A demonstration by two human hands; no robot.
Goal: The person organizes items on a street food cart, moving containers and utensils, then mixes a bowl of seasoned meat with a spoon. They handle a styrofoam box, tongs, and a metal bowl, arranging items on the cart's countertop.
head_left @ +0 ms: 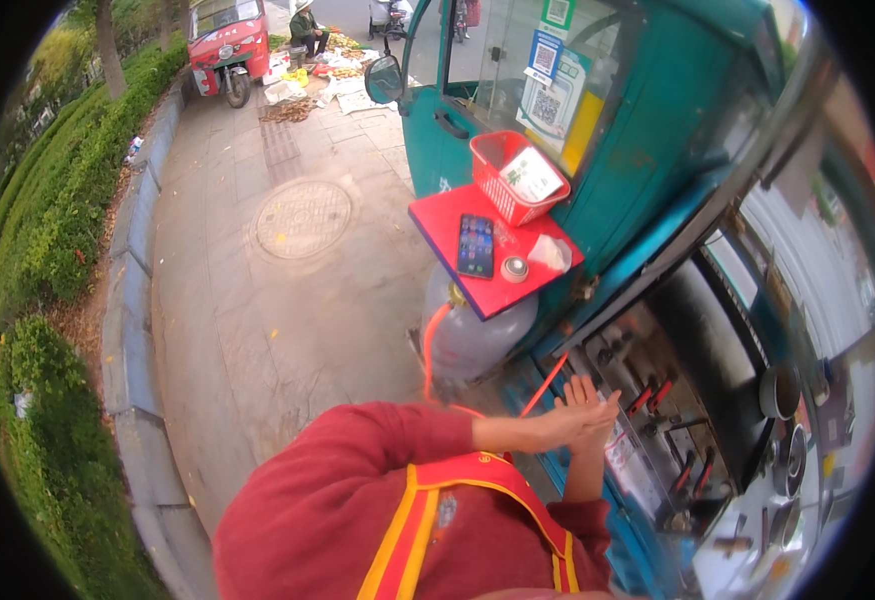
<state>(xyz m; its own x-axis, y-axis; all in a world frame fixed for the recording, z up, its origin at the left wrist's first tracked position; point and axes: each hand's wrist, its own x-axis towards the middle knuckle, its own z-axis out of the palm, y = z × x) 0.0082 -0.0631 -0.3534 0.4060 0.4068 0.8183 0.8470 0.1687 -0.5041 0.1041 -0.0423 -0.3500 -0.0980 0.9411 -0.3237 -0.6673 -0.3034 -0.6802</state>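
My left hand [560, 426] reaches across from the left and lies flat against my right hand [579, 393]. The right one points upward, its fingers stretched out and slightly apart. Palms or wrists touch where the two cross; nothing shows held between them, though the contact itself is hidden. Just right of them is the cooking stall's griddle [702, 350], with several red-and-black handled tools [649, 396] along its near side. Beyond the hands, a red board [502, 293] carries a phone [476, 246], a small round roll [514, 268], crumpled white tissue [551, 252] and a red plastic basket [498, 152].
Under the board stands a grey gas cylinder [477, 340] with an orange hose [428, 350]. A teal vehicle cab [647, 150] rises behind it. Metal pots [779, 390] line the right side. Left are pavement [227, 330], a kerb and a hedge; farther off, a red three-wheeler [228, 48] and a seated person.
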